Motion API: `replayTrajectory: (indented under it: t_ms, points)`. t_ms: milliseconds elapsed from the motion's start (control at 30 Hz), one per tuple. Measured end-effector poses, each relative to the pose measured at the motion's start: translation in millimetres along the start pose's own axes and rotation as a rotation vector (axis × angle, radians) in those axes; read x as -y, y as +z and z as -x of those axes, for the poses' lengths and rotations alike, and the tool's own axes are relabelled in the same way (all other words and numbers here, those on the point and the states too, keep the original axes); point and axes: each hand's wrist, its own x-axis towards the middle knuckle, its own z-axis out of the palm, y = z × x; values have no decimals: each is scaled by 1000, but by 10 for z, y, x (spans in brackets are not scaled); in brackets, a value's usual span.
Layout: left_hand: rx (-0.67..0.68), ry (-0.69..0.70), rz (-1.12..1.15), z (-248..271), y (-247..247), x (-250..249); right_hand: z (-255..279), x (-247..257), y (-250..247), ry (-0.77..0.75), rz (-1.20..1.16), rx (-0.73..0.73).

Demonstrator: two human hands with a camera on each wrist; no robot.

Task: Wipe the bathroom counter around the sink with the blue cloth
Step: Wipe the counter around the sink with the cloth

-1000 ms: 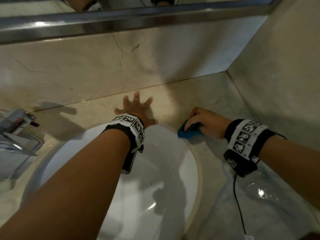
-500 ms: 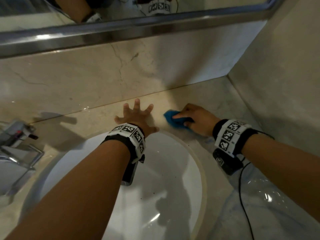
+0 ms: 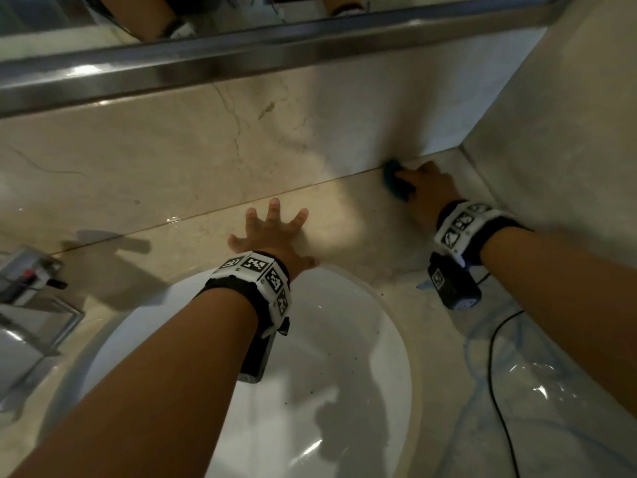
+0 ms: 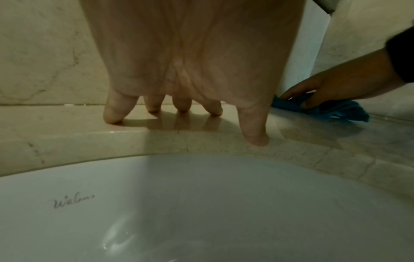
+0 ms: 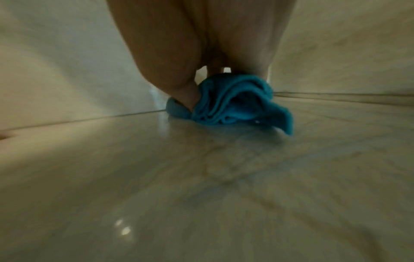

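The blue cloth (image 3: 395,182) (image 4: 322,109) (image 5: 233,104) lies bunched on the beige marble counter (image 3: 344,215) right against the back wall, near the right corner. My right hand (image 3: 425,188) (image 4: 325,88) grips it from above, thumb and fingers curled round the folds, pressing it down. My left hand (image 3: 272,229) (image 4: 186,99) rests with fingers spread and straight on the counter strip behind the white sink (image 3: 310,374) (image 4: 201,203), holding nothing. The sink bowl sits below both arms.
A chrome faucet (image 3: 31,281) stands at the left edge. A metal mirror frame (image 3: 241,46) runs above the marble backsplash. The side wall (image 3: 568,132) closes the right. A black cable (image 3: 496,357) trails over a wet, blue-streaked patch of counter at right.
My right hand has slid the cloth from the sink's right rim away from me and rightward to the back wall corner. The left hand has stayed planted.
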Motion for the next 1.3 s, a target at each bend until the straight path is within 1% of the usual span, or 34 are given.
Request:
replayTrajectory:
  t_ms: [100,133,167,200,233,300,333,367,433,500,633,700,833,900,967,1100,1167,1233,1300]
  points:
    - [-13,-1,1,13,-12,8,300,137,113,-233,-2,55]
    - [-18,1,3,15,-13,9,361,137,128,-288,-4,70]
    - [-21,2,6,13,-14,9,379,116,123,-297,-12,68]
    - [-22,3,7,7,-9,12,363,64,81,-257,-27,46]
    - [-23,3,7,1,-6,11,317,-13,36,-197,-20,-8]
    - [-25,3,8,-8,7,12,188,-230,-71,-58,28,-129]
    - [-28,4,10,-10,11,14,124,-343,-132,13,19,-152]
    - [-30,5,11,-10,11,14,64,-450,-182,74,20,-140]
    - [-30,7,9,2,7,12,-34,-594,-226,148,86,-63]
    - [-29,10,9,6,-1,12,-78,-618,-231,153,155,-9]
    - [-18,3,9,-1,-2,16,17,-478,-191,137,203,9]
    - [-10,1,4,1,-17,12,173,-330,-144,60,184,44]
    - [3,3,-2,44,-54,-10,621,-41,61,-239,109,99]
    - [-8,3,-5,52,-53,-14,709,-74,99,-291,72,122]
    - [-20,2,-20,56,-40,-12,609,-221,32,-240,61,110]
    - [-33,1,-33,22,-8,-5,325,-613,-188,70,70,30]
    - [-27,1,-31,23,-15,-11,308,-707,-209,168,53,-19]
    - [-12,-2,-22,29,-28,-11,340,-659,-169,180,84,-9]
    - [-8,-1,-15,34,-42,-8,416,-513,-111,130,125,33]
